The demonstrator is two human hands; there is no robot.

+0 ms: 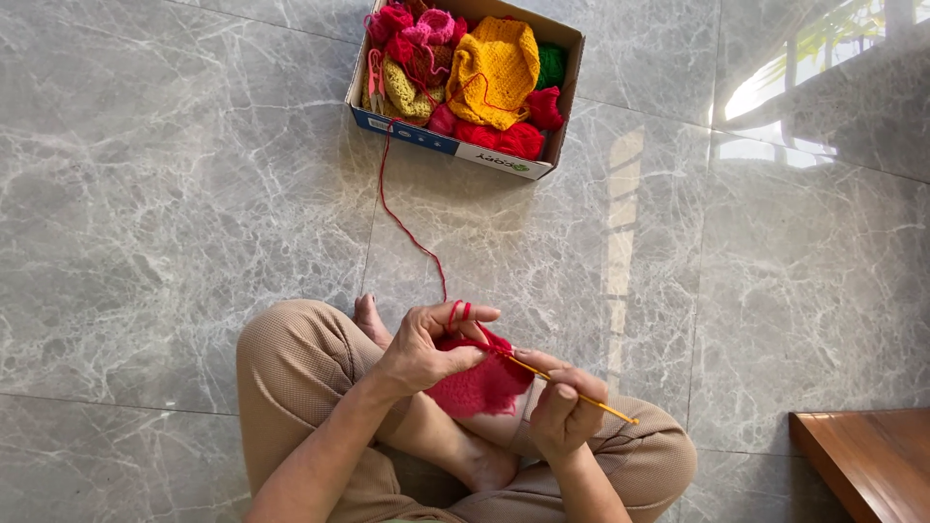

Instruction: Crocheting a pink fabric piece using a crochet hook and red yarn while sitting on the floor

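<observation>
Head view, looking straight down over crossed legs in tan trousers (291,368) on the floor (145,194). Red crochet piece (480,385), flat and loosely ribbed, held above the lap between both hands, just over a bare foot (489,465). Left hand (426,349) curled over the piece's upper edge, thumb and fingers pinching it, red yarn (407,228) looped around the raised forefinger. Right hand (562,412) closed around a thin yellow crochet hook (572,389), tip buried in the red work, tail end pointing out to the right. Yarn strand running slack from the forefinger up across the floor into a cardboard box (455,145) near the floor's far edge, packed with pink, red, mustard-yellow and green knitted pieces. Floor of large glossy grey marbled tiles, sunlit patches and a window reflection toward the far right corner. Wooden furniture corner (862,455) at the near right edge, cut off by the frame. Hook tip and stitch detail too small to make out; box's far end clipped at the top.
</observation>
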